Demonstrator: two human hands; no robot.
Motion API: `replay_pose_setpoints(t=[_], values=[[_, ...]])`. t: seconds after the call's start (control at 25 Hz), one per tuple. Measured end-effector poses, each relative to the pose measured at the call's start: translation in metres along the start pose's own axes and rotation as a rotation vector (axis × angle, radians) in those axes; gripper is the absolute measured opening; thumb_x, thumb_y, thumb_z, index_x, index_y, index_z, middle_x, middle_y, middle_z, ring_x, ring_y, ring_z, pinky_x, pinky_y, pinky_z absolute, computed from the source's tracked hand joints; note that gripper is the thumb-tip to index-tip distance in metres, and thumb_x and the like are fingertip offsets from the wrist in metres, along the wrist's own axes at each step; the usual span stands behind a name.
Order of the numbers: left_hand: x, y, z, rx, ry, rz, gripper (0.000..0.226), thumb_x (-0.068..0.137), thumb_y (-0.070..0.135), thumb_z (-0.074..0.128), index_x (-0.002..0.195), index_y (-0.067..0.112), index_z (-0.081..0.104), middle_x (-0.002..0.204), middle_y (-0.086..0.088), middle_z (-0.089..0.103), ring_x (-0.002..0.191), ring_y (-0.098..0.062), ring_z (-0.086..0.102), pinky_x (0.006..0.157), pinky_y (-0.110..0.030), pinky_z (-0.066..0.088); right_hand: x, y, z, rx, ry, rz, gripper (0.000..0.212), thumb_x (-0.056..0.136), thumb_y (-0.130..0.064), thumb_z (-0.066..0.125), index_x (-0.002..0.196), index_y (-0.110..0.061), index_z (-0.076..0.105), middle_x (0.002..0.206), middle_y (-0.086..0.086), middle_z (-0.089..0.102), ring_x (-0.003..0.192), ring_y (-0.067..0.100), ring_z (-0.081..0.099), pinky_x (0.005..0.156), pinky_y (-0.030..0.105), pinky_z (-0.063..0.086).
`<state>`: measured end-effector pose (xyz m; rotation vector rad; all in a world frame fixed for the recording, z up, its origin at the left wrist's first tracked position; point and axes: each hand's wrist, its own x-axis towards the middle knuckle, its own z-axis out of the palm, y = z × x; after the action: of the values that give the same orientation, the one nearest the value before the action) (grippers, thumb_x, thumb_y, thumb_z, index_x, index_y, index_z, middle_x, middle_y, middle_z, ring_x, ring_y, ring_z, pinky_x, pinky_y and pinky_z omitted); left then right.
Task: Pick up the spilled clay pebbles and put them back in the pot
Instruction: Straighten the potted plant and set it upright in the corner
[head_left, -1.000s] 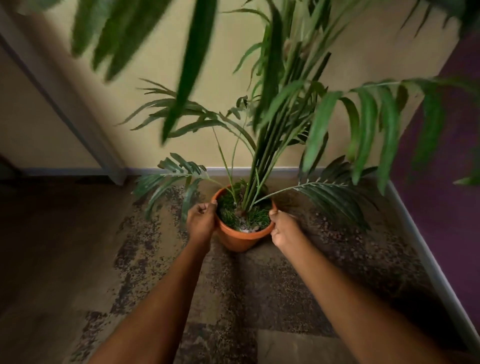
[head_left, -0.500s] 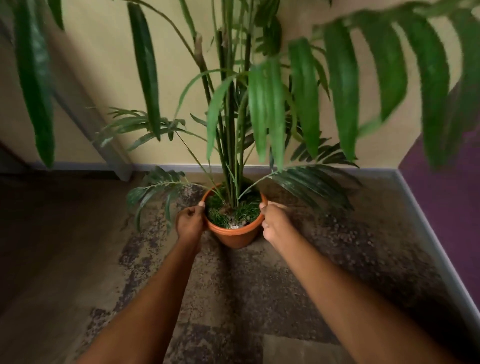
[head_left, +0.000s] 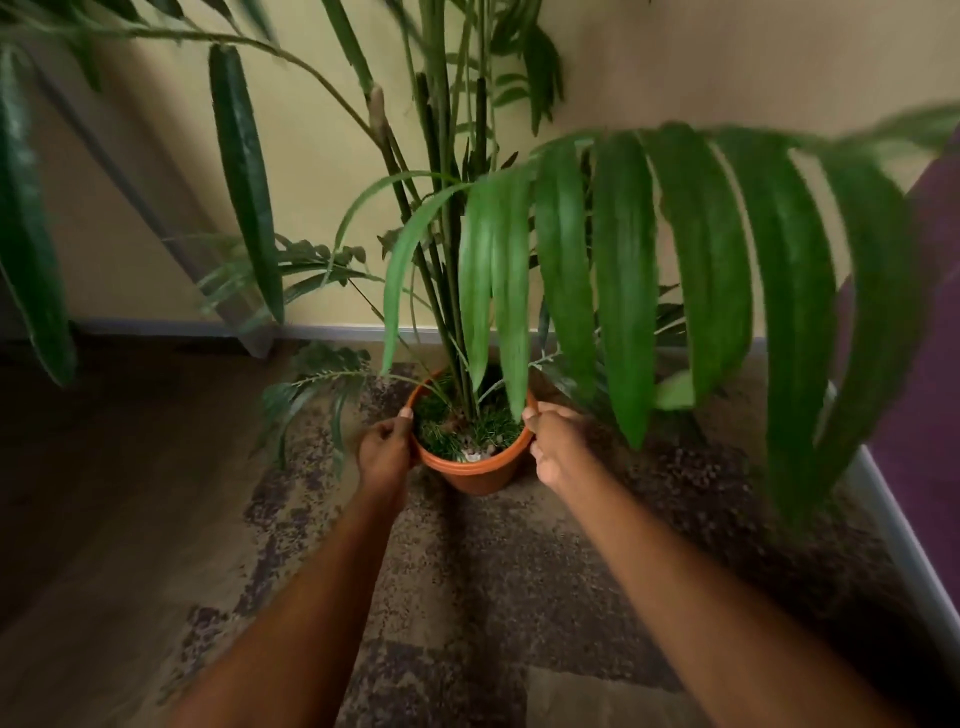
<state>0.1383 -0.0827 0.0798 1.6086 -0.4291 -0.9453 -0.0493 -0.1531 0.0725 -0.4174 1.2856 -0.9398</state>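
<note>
An orange pot (head_left: 475, 470) with a tall palm plant (head_left: 457, 260) stands upright on a patterned rug near the wall. My left hand (head_left: 385, 451) grips the pot's left rim, thumb over the edge. My right hand (head_left: 555, 441) grips the right rim. Inside the pot I see green moss and a few pale pebbles (head_left: 474, 454) at the front. Small brown clay pebbles (head_left: 691, 475) lie scattered on the rug to the right of the pot, blurred among the rug's speckles.
Long fronds (head_left: 623, 270) hang in front of the camera and hide part of the floor on the right. A yellow wall with a skirting board (head_left: 332, 329) runs behind the pot. A purple wall (head_left: 919, 395) closes the right side. Wooden floor (head_left: 104, 493) lies to the left.
The pot and plant have been tipped upright, and the stems now stand more vertical. Both hands stay on the rim. The fronds swung across the view.
</note>
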Motion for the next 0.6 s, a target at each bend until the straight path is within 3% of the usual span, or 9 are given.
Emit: replay_pose_setpoints(t=[0.04, 0.08, 0.24, 0.36, 0.48, 0.6], values=[[0.000, 0.000, 0.000, -0.008, -0.004, -0.006, 0.033, 0.106, 0.029, 0.062, 0.107, -0.003, 0.071, 0.095, -0.023, 0.068, 0.086, -0.031, 0.064, 0.080, -0.044, 0.059, 0.000, -0.001, -0.001, -0.028, -0.021, 0.010, 0.022, 0.103, -0.002, 0.054, 0.122, -0.008, 0.063, 0.099, 0.003, 0.062, 0.109, 0.022, 0.059, 0.106, 0.041, 0.048], [-0.001, 0.000, 0.000, -0.017, -0.011, -0.015, 0.032, 0.106, 0.030, 0.062, 0.102, -0.001, 0.071, 0.092, -0.020, 0.069, 0.083, -0.029, 0.065, 0.081, -0.044, 0.058, 0.001, -0.002, -0.002, -0.048, -0.041, 0.014, 0.021, 0.104, -0.003, 0.053, 0.121, -0.009, 0.063, 0.104, 0.003, 0.060, 0.111, 0.021, 0.055, 0.112, 0.042, 0.041], [-0.007, -0.003, -0.004, -0.090, -0.002, -0.103, 0.035, 0.107, 0.033, 0.059, 0.081, 0.011, 0.065, 0.069, -0.006, 0.061, 0.062, -0.019, 0.057, 0.066, -0.032, 0.050, 0.001, -0.006, -0.008, -0.048, -0.063, -0.003, 0.032, 0.102, 0.001, 0.054, 0.133, -0.002, 0.062, 0.109, 0.009, 0.066, 0.110, 0.022, 0.057, 0.099, 0.039, 0.044], [-0.012, -0.015, -0.013, -0.143, 0.000, -0.228, 0.038, 0.112, 0.029, 0.045, 0.077, 0.018, 0.055, 0.063, -0.002, 0.047, 0.053, -0.017, 0.044, 0.053, -0.029, 0.035, -0.004, -0.011, -0.015, -0.031, -0.085, 0.009, 0.035, 0.105, 0.002, 0.047, 0.138, -0.001, 0.060, 0.134, 0.018, 0.066, 0.129, 0.030, 0.060, 0.113, 0.045, 0.046], [-0.027, -0.039, -0.018, -0.081, -0.042, -0.353, 0.037, 0.112, 0.020, 0.035, 0.078, 0.020, 0.050, 0.054, 0.003, 0.050, 0.037, -0.006, 0.044, 0.037, -0.017, 0.032, -0.014, -0.013, -0.029, -0.066, -0.068, 0.011, 0.038, 0.107, 0.000, 0.042, 0.143, 0.000, 0.054, 0.146, 0.019, 0.058, 0.139, 0.034, 0.054, 0.117, 0.045, 0.044], [-0.048, -0.062, -0.009, 0.049, -0.092, -0.478, 0.032, 0.110, 0.023, 0.042, 0.083, 0.019, 0.058, 0.069, -0.001, 0.052, 0.056, -0.012, 0.045, 0.046, -0.019, 0.036, -0.025, -0.014, -0.057, -0.148, -0.030, 0.005, 0.035, 0.107, -0.001, 0.045, 0.141, -0.001, 0.054, 0.144, 0.023, 0.059, 0.136, 0.038, 0.058, 0.112, 0.045, 0.049]])
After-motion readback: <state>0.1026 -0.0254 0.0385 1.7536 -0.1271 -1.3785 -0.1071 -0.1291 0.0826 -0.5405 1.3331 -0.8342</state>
